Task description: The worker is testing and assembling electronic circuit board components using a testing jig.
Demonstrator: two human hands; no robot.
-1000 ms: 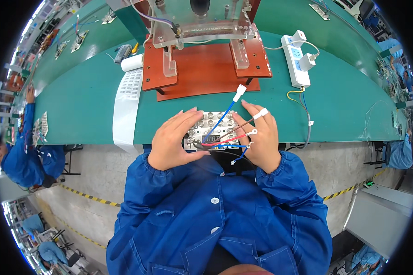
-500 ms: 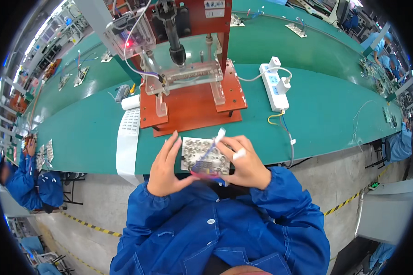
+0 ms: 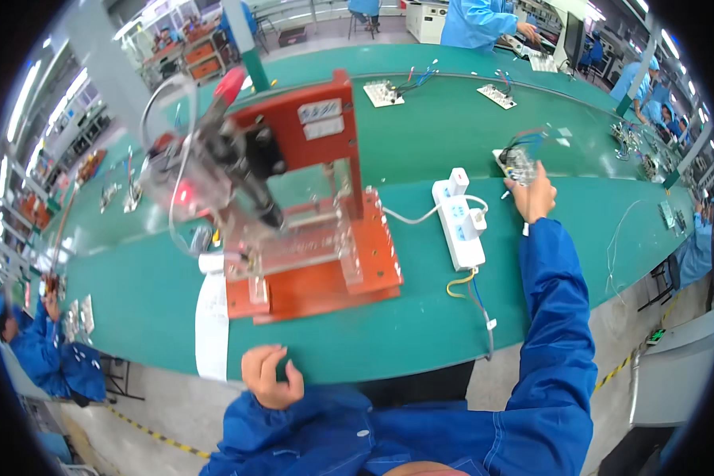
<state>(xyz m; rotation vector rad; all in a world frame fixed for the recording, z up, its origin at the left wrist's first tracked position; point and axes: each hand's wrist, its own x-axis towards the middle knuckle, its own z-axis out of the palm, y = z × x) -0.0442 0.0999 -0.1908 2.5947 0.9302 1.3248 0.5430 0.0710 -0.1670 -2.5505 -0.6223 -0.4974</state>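
Observation:
My right hand point(image 3: 535, 197) reaches far out to the right and grips a circuit board point(image 3: 520, 166) with dark and blue wires, at the near edge of the green belt. Its fingertips are partly hidden by the board, which is somewhat blurred. My left hand point(image 3: 271, 378) rests by the table's front edge with its fingers loosely curled and nothing visible in them. Beyond it stands a red press fixture point(image 3: 317, 297) with a clear plastic frame, blurred by motion.
A white power strip point(image 3: 458, 226) with plugs and a cable stands between the fixture and my right arm. A label strip point(image 3: 212, 325) hangs toward the front edge. Wired boards point(image 3: 384, 93) lie on the belt point(image 3: 444, 127). Across it, a person in light blue point(image 3: 476, 24) reaches out.
Both hands were around a circuit board before the fixture; no board lies there now. My right hand has moved far right, my left back toward the edge. The view has tilted up.

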